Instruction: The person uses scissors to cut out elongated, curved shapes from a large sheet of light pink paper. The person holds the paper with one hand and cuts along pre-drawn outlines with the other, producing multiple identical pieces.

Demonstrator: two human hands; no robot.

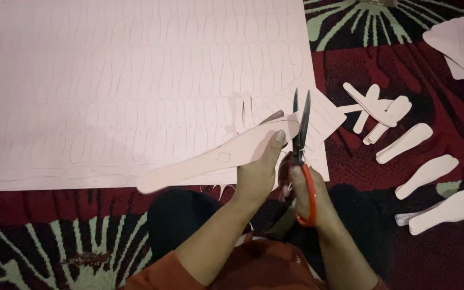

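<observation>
**Scissors open at the edge of a pink cut-out**

Scissors (300,140) with red handles stood blades-up in the right hand (310,196), the two dark blades spread in a narrow V just above the person's lap. The right hand's fingers were threaded through the red loops and curled around them, gripping the handles.

The left hand (259,172) held a long pink cut-out (216,157), a paddle-like shape with a wide rounded end and a narrower tail running down to the left. Its thumb lay pressed on top of the wide end and the other fingers were tucked beneath, so the piece was pinched between them. The rounded end of the cut-out sat right beside the open blades; whether the blades touched it could not be told.

Behind both hands lay a large pink sheet (135,80), spread flat and covered with rows of faint traced outlines of the same shape. Its lower right corner had been cut into, leaving ragged strips near the scissors.

To the right, on a dark red patterned rug (447,123) with green and black rays, finished pink pieces (420,174) lay scattered in a loose column, some overlapping. A further small stack (457,45) rested near the upper right corner. The person's orange-red sleeves and dark-clad knees showed at the bottom edge.
</observation>
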